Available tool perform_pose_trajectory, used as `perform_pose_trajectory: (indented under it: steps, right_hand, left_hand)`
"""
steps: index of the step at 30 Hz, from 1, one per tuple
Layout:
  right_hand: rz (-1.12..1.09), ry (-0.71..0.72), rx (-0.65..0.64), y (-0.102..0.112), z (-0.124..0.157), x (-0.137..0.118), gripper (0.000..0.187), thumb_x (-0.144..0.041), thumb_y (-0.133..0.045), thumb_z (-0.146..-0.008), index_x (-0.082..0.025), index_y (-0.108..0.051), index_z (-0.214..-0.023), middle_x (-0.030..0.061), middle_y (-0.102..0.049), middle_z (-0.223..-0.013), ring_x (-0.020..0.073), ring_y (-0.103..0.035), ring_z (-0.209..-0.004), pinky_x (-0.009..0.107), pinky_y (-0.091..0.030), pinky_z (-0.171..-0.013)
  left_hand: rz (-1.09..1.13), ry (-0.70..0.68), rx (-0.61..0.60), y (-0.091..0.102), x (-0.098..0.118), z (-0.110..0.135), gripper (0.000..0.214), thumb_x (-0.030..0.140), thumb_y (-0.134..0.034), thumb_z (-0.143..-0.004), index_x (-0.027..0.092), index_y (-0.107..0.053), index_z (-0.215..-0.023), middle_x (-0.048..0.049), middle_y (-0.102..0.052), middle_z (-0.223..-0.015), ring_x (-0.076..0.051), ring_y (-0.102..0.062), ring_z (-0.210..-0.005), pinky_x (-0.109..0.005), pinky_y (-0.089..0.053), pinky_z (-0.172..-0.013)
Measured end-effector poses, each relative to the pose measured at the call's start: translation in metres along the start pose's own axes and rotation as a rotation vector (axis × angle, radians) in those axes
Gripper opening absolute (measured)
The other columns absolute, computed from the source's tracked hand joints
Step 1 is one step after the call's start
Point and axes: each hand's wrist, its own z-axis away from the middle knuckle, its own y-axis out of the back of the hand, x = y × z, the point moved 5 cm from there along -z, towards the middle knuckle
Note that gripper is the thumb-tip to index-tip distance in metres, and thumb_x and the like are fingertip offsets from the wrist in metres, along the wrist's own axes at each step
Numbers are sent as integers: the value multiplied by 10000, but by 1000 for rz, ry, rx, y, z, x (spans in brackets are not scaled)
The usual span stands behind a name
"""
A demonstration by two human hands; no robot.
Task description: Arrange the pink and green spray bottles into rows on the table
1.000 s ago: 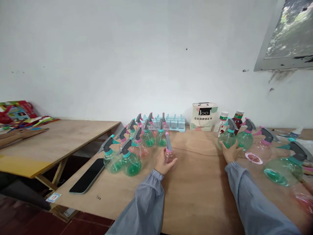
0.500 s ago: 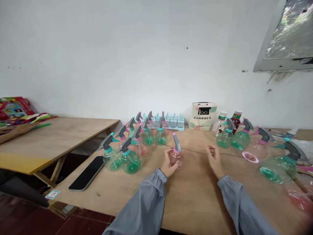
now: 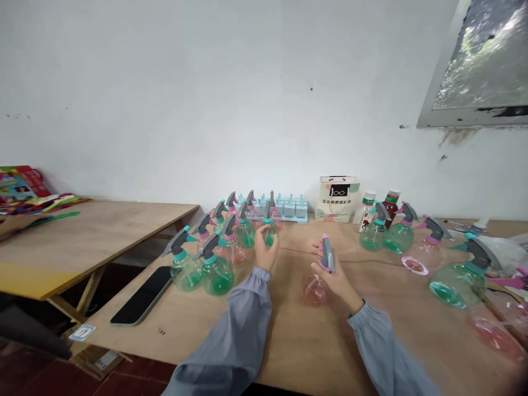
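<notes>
A pink spray bottle with a grey and pink trigger head stands upright in front of me. My right hand is closed around its neck, thumb on the near side and fingertips partly hidden behind the head. My left hand is at a green spray bottle farther back, thumb and fingers apart on either side of it; whether they touch it I cannot tell. Several more green and pink bottles stand left of that hand, among them a green one and a pink one.
A black phone lies at the table's left. Behind are a light-blue mould tray, a paper bag and two capped bottles. More spray bottles, including a green one, stand or lie right. Another table with colourful material is left.
My left hand has let go of the pink spray bottle and moved back to a green one. My right hand has come in from the right and taken the pink bottle, now farther right.
</notes>
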Motion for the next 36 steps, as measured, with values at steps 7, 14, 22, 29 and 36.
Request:
perform_pose_trajectory:
  steps: [7, 14, 22, 29, 36]
  right_hand:
    - [-134, -143, -33, 12, 0, 7, 573, -585, -718, -777, -279, -635, -1254, 79, -732, -1148, 267, -656, -1138, 456, -466, -1050]
    - [-573, -361, -32, 12, 5, 16, 491, -587, -706, -771, -249, -688, -1126, 82, -753, -1113, 301, -701, -1066, 450, -551, -932]
    - [-693, -467, -143, -4, 10, 16, 482, -670, -673, -768, -254, -711, -1009, 78, -764, -1050, 291, -683, -1102, 430, -565, -894]
    - [-529, -448, -10, 6, 12, 23, 522, -736, -690, -708, -248, -719, -890, 43, -751, -810, 239, -713, -832, 310, -559, -660]
    - [-541, -427, -58, 6, 10, 21, 477, -683, -690, -720, -242, -699, -901, 40, -752, -829, 231, -703, -822, 325, -560, -699]
  left_hand:
    - [-244, 228, -112, -29, -49, -53, 746, 193, -754, -656, 120, -415, -1317, -228, -526, -1324, -360, -493, -1325, -524, -374, -1109]
    - [-413, 181, -183, -26, -42, 11, 681, 351, -757, -703, 217, -484, -1312, -166, -539, -1317, -377, -512, -1271, -555, -385, -1062]
    - [-134, -25, -227, -13, -43, 54, 699, 408, -725, -760, 159, -410, -1333, -169, -576, -1280, -312, -586, -1216, -489, -454, -1055]
    - [-125, -15, -271, -19, -42, 54, 722, 407, -736, -748, 165, -401, -1340, -161, -586, -1268, -319, -580, -1224, -506, -453, -1062]
    - [-101, -37, -280, -21, -40, 56, 702, 397, -720, -764, 171, -396, -1345, -163, -573, -1299, -316, -558, -1257, -510, -430, -1085]
